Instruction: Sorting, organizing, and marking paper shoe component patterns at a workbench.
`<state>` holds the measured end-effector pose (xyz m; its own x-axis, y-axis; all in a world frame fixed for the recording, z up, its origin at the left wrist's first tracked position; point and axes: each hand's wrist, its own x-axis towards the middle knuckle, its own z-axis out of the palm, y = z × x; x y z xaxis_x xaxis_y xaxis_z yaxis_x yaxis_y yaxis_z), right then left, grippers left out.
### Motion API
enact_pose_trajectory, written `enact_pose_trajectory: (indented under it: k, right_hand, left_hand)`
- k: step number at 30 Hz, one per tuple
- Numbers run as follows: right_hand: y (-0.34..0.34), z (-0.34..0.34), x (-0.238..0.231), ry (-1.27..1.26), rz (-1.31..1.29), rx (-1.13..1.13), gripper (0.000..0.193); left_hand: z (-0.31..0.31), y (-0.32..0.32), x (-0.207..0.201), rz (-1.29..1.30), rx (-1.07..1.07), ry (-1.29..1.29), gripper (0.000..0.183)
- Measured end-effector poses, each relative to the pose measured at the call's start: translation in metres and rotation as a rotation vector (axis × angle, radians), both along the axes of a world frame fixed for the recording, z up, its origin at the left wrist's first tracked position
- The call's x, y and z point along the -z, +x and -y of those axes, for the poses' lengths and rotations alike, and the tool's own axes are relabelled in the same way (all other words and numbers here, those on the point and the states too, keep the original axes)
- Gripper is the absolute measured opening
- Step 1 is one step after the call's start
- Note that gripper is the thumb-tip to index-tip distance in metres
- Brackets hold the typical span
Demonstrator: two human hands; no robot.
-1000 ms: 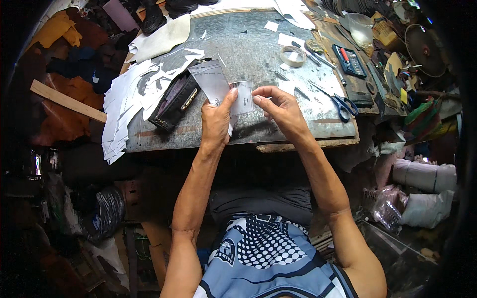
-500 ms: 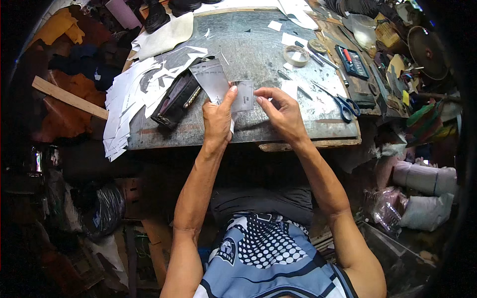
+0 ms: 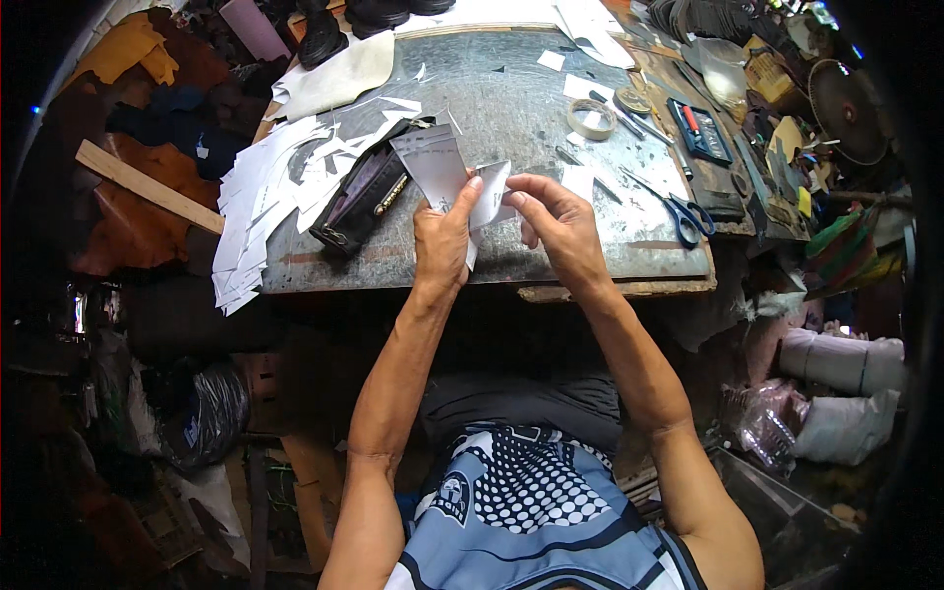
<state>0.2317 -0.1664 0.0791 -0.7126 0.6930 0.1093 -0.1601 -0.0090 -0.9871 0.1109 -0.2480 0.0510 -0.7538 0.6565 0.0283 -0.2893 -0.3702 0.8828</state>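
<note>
My left hand (image 3: 442, 238) is closed around several grey-white paper pieces, its thumb pressed on top. The longer paper piece (image 3: 430, 165) fans out to the upper left, with faint marks along its far end. A smaller paper piece (image 3: 490, 195) bends upward at the right of my thumb. Closed in a pinch, my right hand (image 3: 565, 231) has its thumb and forefinger at that piece's right edge. A black purse (image 3: 364, 202) with a metal trim lies just left of my left hand, partly under the longer piece.
White paper sheets and scraps (image 3: 258, 197) are heaped over the left table edge. To the right lie blue-handled scissors (image 3: 691, 222), a tape roll (image 3: 591, 119) and a dark tray with a red tool (image 3: 698, 130). Black shoes (image 3: 377, 15) stand at the far edge.
The smaller paper piece lay flat and now curls up, its right side lifted and turned toward the left. My right fingers have moved onto its edge. The view has shifted slightly.
</note>
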Motion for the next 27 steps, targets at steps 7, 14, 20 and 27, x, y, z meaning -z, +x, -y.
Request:
enact_pose_trajectory:
  k: [7,14,20,27]
  right_hand:
    - [-0.006,-0.013,0.016,-0.283,-0.213,0.010,0.030]
    - [-0.007,-0.017,0.008,-0.133,-0.266,0.102,0.025]
    - [0.010,-0.004,0.014,0.149,-0.208,0.029,0.028]
    - [0.017,-0.001,0.025,0.154,0.037,0.043,0.029]
  left_hand:
    - [0.004,0.010,-0.006,0.043,0.075,0.015,0.022]
    - [0.009,0.004,-0.001,0.138,0.205,-0.096,0.048]
    - [0.001,0.006,-0.002,0.354,0.303,0.044,0.058]
    - [0.008,0.003,-0.001,0.284,0.300,0.010,0.042]
